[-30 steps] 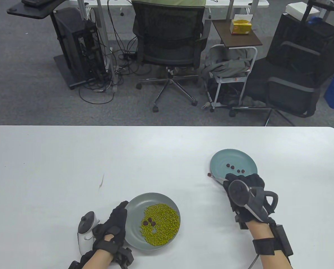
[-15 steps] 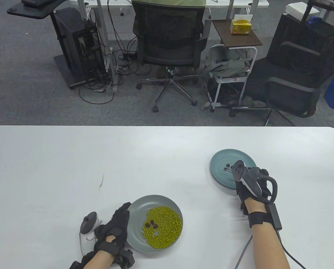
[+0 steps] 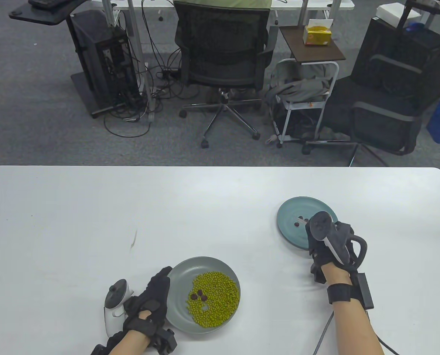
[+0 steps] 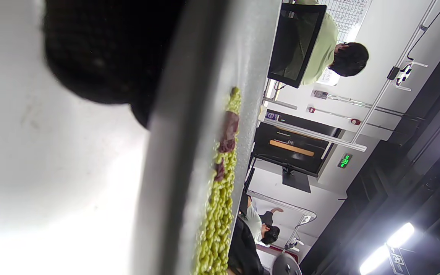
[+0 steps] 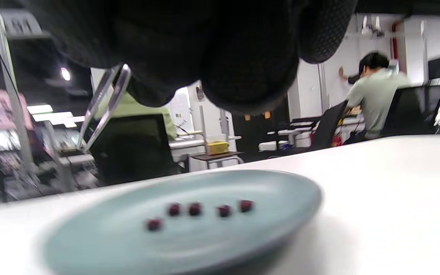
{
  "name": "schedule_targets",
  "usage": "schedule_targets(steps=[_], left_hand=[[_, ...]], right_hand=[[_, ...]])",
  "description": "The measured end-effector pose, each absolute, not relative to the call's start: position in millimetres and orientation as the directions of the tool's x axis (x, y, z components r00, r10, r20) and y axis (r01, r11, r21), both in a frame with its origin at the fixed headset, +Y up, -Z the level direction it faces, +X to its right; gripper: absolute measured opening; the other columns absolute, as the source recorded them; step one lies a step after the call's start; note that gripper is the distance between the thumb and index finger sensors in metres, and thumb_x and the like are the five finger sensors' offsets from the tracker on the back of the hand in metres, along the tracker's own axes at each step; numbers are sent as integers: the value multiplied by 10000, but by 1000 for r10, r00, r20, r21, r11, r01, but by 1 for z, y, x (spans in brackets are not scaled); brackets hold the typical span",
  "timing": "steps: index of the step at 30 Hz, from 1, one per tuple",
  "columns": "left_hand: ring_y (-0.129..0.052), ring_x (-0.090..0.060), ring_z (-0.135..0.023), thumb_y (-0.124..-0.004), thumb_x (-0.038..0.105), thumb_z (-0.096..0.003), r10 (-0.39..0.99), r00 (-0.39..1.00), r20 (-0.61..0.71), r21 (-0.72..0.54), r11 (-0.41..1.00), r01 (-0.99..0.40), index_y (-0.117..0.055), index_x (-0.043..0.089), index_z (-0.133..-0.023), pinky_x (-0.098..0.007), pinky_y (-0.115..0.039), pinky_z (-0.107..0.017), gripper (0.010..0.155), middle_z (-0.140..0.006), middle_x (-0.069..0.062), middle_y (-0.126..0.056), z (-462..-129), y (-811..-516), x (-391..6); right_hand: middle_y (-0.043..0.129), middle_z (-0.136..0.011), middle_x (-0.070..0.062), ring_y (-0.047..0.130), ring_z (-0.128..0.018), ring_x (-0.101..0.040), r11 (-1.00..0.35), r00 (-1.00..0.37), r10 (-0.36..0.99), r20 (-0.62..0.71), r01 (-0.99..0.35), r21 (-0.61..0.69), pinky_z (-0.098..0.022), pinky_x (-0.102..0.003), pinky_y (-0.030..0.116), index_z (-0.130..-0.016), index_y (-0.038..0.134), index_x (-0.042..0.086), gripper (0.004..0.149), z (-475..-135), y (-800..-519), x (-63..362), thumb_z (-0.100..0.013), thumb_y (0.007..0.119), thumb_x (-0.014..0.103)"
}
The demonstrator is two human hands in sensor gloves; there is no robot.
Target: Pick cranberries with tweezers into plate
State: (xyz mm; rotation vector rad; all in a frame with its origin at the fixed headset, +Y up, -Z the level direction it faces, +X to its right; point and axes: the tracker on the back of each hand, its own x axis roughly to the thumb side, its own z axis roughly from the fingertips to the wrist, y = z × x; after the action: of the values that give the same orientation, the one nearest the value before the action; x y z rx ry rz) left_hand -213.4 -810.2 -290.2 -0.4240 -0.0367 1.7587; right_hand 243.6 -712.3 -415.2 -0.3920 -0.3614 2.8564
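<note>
Cranberries (image 3: pixel 199 294), small, light and probably soft, lie on the green beans (image 3: pixel 214 303) in the grey plate (image 3: pixel 179 314) which the left hand (image 3: pixel 149 303) holds, so the tweezers (image 5: pixel 103 101), apparently empty in the right hand (image 3: pixel 328 247) grip, should pinch each gently across its middle.

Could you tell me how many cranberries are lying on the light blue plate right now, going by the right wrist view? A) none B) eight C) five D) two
C: the right wrist view shows five dark red cranberries in a loose row on the light blue plate, with the tweezers raised above them in the right hand.
</note>
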Motion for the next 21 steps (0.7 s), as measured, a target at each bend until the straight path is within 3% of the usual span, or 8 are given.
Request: schedule_targets(steps=[6, 10, 21], left_hand=[[-1071, -317, -436, -559, 428, -532, 951, -170, -257, -231, -232, -945, -342, 185, -1024, -374, -961, -222, 590, -946, -96, -649, -292, -810, -218], [-1072, -318, -436, -559, 429, -532, 953, -161, -256, -229, -221, -948, -341, 186, -1024, -374, -961, -222, 591, -946, -96, -650, -292, -811, -218], [-1071, -317, -437, -559, 430, -532, 955, -146, -257, -237, -208, -949, -343, 187, -1024, -373, -961, -223, 590, -946, -95, -650, -291, -812, -217]], right_hand=[[995, -542, 194, 1018, -558, -114, -923, -948, 306, -90, -273, -269, -676, -443, 652, -786, 797, 300, 473, -378, -695, 221, -371, 671, 490], [864, -529, 170, 899, -559, -114, -882, -903, 424, 65, -429, -193, -693, -477, 569, -803, 725, 324, 478, -361, -697, 197, -390, 586, 521], [856, -506, 173, 872, -559, -117, -884, -896, 262, 359, -372, -283, -710, -477, 533, -787, 780, 369, 473, -319, -688, 137, -354, 705, 545]])
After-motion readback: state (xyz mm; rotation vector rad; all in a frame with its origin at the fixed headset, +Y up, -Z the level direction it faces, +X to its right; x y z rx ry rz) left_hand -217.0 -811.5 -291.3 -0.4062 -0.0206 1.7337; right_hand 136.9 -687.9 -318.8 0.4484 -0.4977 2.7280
